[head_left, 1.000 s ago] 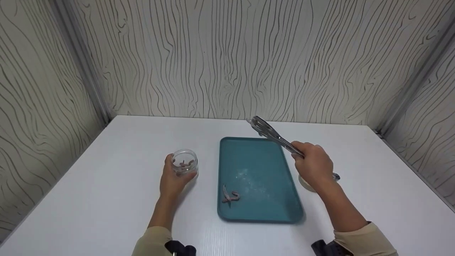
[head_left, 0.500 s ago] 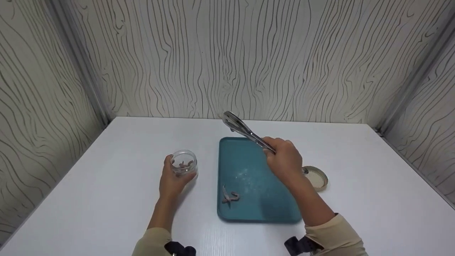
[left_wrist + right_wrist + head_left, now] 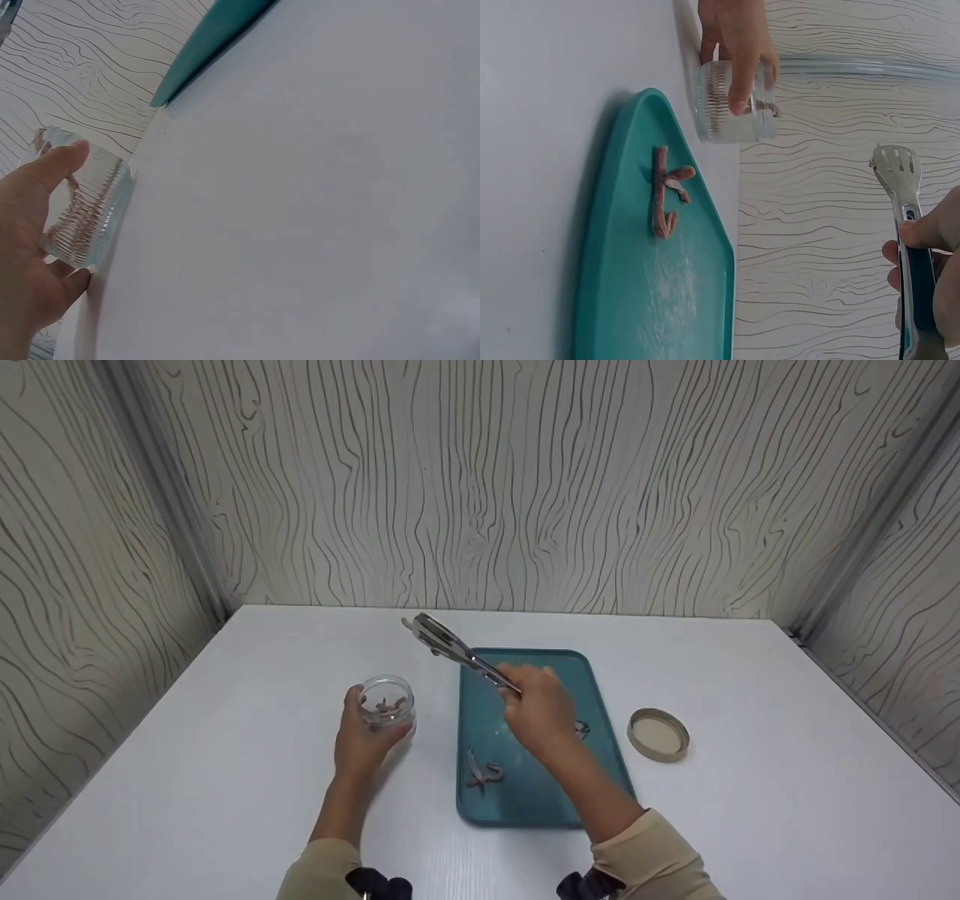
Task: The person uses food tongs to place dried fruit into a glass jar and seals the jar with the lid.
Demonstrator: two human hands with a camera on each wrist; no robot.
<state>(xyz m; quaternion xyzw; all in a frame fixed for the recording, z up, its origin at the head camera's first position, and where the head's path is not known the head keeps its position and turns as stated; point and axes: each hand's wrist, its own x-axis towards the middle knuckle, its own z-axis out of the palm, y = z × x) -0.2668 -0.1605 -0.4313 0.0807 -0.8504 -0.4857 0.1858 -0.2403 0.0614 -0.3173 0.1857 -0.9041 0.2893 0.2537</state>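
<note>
My left hand (image 3: 364, 742) holds a clear glass jar (image 3: 388, 718) upright on the table, fingers and thumb around its side. Several pinkish-brown strips lie inside the jar, magnified by the ribbed glass in the left wrist view. Raised over the teal tray (image 3: 525, 804), my right hand (image 3: 541, 711) grips metal tongs (image 3: 459, 649) with a dark blue handle panel (image 3: 921, 289). A small bit of strip sticks out at the tongs' tips, which are above and slightly right of the jar in the head view. More pinkish strips (image 3: 480, 781) rest in the tray's near left corner.
Right of the tray, a round lid (image 3: 658, 735) lies with its inside facing up on the white table (image 3: 750, 810). Pale wet marks (image 3: 673, 292) show on the tray floor. Wood-patterned walls (image 3: 480, 495) enclose the back and sides.
My right hand has moved left with the tongs, from the tray's right side to over the tray, bringing the tips toward the jar. The lid has come into view. My left hand stays put.
</note>
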